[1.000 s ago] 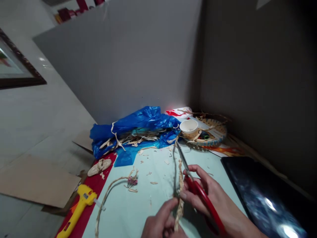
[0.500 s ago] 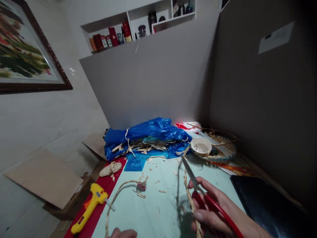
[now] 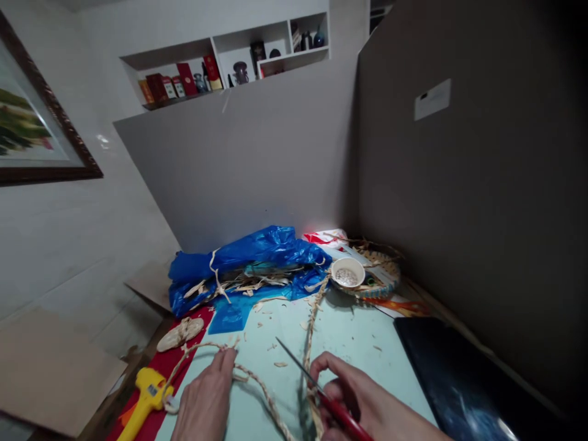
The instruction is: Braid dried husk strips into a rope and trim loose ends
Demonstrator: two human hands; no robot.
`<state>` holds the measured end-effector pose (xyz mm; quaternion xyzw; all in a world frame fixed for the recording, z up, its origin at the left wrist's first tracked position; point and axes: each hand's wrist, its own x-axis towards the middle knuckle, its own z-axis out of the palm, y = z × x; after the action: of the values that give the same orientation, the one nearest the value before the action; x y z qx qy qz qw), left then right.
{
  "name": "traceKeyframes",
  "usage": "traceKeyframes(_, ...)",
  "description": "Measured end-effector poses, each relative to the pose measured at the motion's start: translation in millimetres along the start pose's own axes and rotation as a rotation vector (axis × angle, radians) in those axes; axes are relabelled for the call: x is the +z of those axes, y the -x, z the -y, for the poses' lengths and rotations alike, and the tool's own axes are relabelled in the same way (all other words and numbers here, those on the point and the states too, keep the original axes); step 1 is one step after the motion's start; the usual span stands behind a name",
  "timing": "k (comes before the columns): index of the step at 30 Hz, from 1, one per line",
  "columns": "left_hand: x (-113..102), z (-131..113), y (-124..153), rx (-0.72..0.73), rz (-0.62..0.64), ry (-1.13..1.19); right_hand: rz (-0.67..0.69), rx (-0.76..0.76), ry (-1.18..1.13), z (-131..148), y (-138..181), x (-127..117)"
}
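My right hand point(image 3: 362, 404) is closed round red-handled scissors point(image 3: 316, 392), whose thin blades point up and left over the pale green mat point(image 3: 358, 334). The same hand also pinches a braided straw cord point(image 3: 311, 324) that runs up toward the white cup point(image 3: 348, 272). At the lower left, my left hand point(image 3: 206, 401) rests its fingertips on a second braided cord point(image 3: 257, 386), which curves across the mat. Its fingers look loosely stretched.
A blue plastic bag point(image 3: 250, 260) with straw scraps lies at the back. A woven round tray point(image 3: 379, 278) sits behind the cup. A yellow glue gun point(image 3: 142, 401) lies on a red strip at the left. A dark panel point(image 3: 463, 373) is at the right.
My left hand has come back into view and reached up to the curved cord. The scissors have tilted to point left. The camera has shifted.
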<state>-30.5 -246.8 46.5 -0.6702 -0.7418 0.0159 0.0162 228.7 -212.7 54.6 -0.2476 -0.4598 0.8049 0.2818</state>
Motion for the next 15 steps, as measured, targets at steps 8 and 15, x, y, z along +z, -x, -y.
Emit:
traceKeyframes(8,-2,-25,-31,0.054,-0.101,-0.065,0.046,-0.016,0.0,-5,-6,-6)
traceKeyframes(15,-4,-25,-77,0.222,-0.238,0.007,-0.035,-0.096,0.04,-13,-14,-10)
